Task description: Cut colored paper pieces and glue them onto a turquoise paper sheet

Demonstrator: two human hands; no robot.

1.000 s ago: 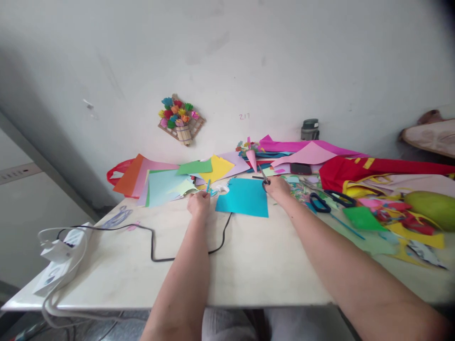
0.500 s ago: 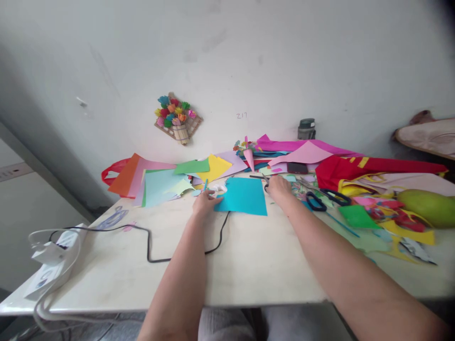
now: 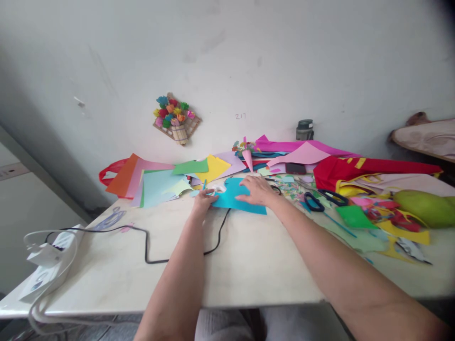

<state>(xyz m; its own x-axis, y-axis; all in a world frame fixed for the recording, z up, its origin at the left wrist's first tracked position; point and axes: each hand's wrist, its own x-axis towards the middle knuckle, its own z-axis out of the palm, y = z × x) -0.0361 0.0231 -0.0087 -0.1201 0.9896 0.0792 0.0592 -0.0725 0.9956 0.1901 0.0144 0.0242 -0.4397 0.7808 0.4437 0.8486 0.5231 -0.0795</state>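
A bright blue sheet of paper (image 3: pixel 232 194) with a notch in its upper left edge lies at the middle of the table. My left hand (image 3: pixel 204 201) is closed on its left edge, thumb on top. A thin blue strip (image 3: pixel 204 183) shows just beyond those fingers; whether they hold it I cannot tell. Over the right half of the sheet, my right hand (image 3: pixel 259 190) is open, fingers spread, hiding the upper right corner. A pair of scissors with dark handles (image 3: pixel 276 190) lies right behind that hand, partly hidden by it.
Coloured paper sheets (image 3: pixel 159 182) lie at the back left. On the right are larger scissors (image 3: pixel 314 202), paper scraps (image 3: pixel 289 189), a phone (image 3: pixel 295 168) and a green fruit (image 3: pixel 423 207). A black cable (image 3: pixel 146 241) runs from a power strip (image 3: pixel 53 265).
My right hand has let go of the scissors, leaving them on the table, and has moved left over the blue paper with its fingers spread. My left hand stays at the paper's left edge.
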